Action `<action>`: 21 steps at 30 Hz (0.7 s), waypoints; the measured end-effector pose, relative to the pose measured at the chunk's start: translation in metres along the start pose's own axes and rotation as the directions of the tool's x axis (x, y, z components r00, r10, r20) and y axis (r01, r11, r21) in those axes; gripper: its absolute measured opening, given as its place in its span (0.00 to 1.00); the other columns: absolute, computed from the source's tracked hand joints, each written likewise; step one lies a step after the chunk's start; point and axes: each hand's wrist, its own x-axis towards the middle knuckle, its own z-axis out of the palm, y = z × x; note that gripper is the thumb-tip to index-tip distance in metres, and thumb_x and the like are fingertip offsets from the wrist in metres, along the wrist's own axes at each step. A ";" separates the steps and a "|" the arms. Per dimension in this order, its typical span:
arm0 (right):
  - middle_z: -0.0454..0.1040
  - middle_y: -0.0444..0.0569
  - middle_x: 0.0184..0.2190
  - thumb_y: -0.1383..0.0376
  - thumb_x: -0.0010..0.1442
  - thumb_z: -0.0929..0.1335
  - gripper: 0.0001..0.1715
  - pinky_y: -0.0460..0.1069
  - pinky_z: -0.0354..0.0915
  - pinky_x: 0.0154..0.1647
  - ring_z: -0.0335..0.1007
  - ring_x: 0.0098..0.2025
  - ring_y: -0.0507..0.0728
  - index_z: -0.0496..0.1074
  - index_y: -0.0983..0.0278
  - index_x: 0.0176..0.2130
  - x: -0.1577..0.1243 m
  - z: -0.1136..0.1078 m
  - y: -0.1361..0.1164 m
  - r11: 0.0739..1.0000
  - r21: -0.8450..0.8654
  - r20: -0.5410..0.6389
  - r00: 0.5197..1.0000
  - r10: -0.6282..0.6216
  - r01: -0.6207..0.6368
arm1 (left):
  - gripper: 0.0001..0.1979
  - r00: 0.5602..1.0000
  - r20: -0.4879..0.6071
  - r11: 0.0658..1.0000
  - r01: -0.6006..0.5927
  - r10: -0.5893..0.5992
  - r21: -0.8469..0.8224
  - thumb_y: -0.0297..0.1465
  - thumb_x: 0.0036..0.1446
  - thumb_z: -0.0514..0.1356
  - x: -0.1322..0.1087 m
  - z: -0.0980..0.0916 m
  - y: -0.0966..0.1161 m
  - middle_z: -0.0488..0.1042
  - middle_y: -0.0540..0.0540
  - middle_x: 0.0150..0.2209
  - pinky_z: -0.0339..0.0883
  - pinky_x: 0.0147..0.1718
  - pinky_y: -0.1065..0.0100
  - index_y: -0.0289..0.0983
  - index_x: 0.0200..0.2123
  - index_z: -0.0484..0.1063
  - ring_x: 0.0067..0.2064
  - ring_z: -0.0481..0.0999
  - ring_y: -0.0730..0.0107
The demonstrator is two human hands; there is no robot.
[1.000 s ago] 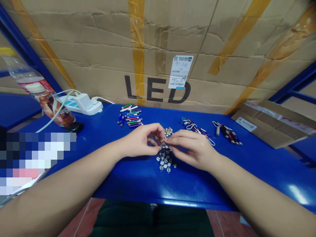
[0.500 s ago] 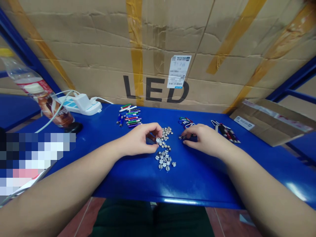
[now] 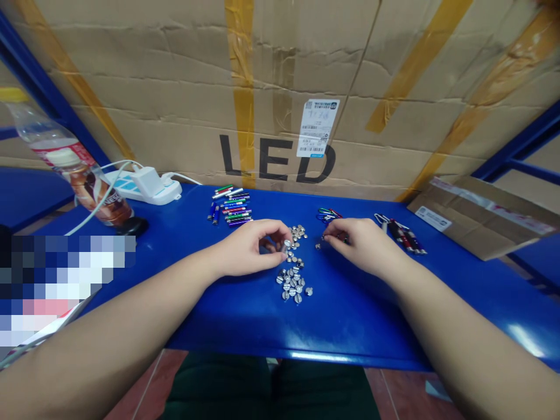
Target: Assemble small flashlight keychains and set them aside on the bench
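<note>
My left hand [image 3: 251,249] rests on the blue table [image 3: 210,315], its fingers pinched on a small silver disc-shaped cap [image 3: 287,244]. Several more silver caps [image 3: 294,279] lie in a loose pile just right of it. My right hand [image 3: 363,248] lies beside a bunch of coloured keychain clips [image 3: 329,214], fingers curled and pinching something small at their near end. I cannot make out what is in that pinch.
Several small coloured tubes [image 3: 231,209] lie at the back left, dark keychain lights [image 3: 402,233] at the back right. A drink bottle [image 3: 74,169] and a white power strip [image 3: 146,185] stand at the left. A large cardboard box marked LED [image 3: 280,87] walls the back; a flat carton [image 3: 481,216] lies at the right.
My hands were together over the silver pile. The right hand has moved right and back to the keychain clips, while the left stays by the pile, holding a cap.
</note>
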 end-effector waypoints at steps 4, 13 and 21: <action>0.81 0.48 0.34 0.66 0.65 0.69 0.05 0.51 0.70 0.38 0.77 0.35 0.56 0.77 0.62 0.37 -0.006 0.000 -0.017 0.953 0.200 -0.182 0.965 -0.191 0.226 | 0.12 1.000 0.014 1.000 -0.013 0.013 0.012 0.28 0.60 0.64 0.000 0.000 -0.002 0.80 0.44 0.44 0.74 0.45 0.63 0.36 0.48 0.76 0.44 0.80 0.65; 0.79 0.49 0.37 0.68 0.67 0.70 0.03 0.52 0.72 0.42 0.76 0.39 0.56 0.76 0.61 0.41 -0.009 0.014 -0.038 0.800 0.377 -0.290 0.880 -0.377 0.467 | 0.13 0.991 0.107 0.994 -0.090 0.082 0.070 0.31 0.67 0.61 0.002 0.000 -0.004 0.81 0.42 0.49 0.72 0.53 0.61 0.37 0.52 0.78 0.50 0.80 0.62; 0.78 0.49 0.35 0.68 0.67 0.71 0.02 0.52 0.71 0.41 0.74 0.38 0.55 0.77 0.62 0.40 -0.005 0.019 -0.038 0.784 0.408 -0.331 0.876 -0.350 0.467 | 0.12 0.992 0.096 0.996 -0.088 0.085 0.024 0.31 0.67 0.61 0.002 0.001 -0.003 0.81 0.42 0.46 0.73 0.50 0.63 0.37 0.51 0.79 0.47 0.80 0.63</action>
